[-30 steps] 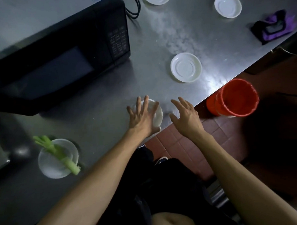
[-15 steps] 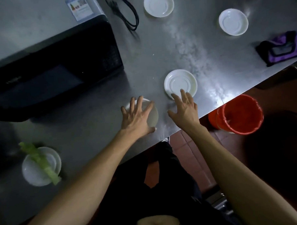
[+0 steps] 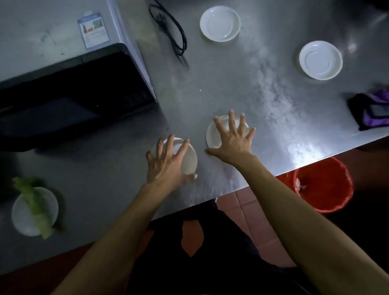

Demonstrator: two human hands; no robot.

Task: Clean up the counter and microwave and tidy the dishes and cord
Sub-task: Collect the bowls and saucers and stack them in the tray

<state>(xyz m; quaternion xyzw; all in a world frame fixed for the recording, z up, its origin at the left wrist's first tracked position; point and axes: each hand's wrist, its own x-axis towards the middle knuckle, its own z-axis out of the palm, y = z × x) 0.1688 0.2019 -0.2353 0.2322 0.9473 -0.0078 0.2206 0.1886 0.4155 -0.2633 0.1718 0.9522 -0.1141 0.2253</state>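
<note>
My left hand [image 3: 166,161] lies spread over a small white dish [image 3: 189,160] near the steel counter's front edge, thumb at the dish's near rim. My right hand [image 3: 232,138] covers a second white dish [image 3: 212,135] just to the right, fingers straight and splayed. Two more white dishes sit farther back, one at the far middle [image 3: 220,23] and one at the right [image 3: 320,60]. A black microwave [image 3: 66,94] stands at the left, and its black cord [image 3: 169,29] lies looped behind it. A white plate [image 3: 21,216] with green celery [image 3: 37,205] is at the near left.
A purple and black cloth [image 3: 375,111] lies at the counter's right edge. An orange bucket [image 3: 322,184] stands on the red tiled floor below the counter's edge [image 3: 245,185]. A small label card [image 3: 93,29] is stuck on the surface behind the microwave.
My right hand has moved forward from beyond the counter's edge onto the second dish. My left hand has stayed on the near dish. The camera has shifted toward the counter.
</note>
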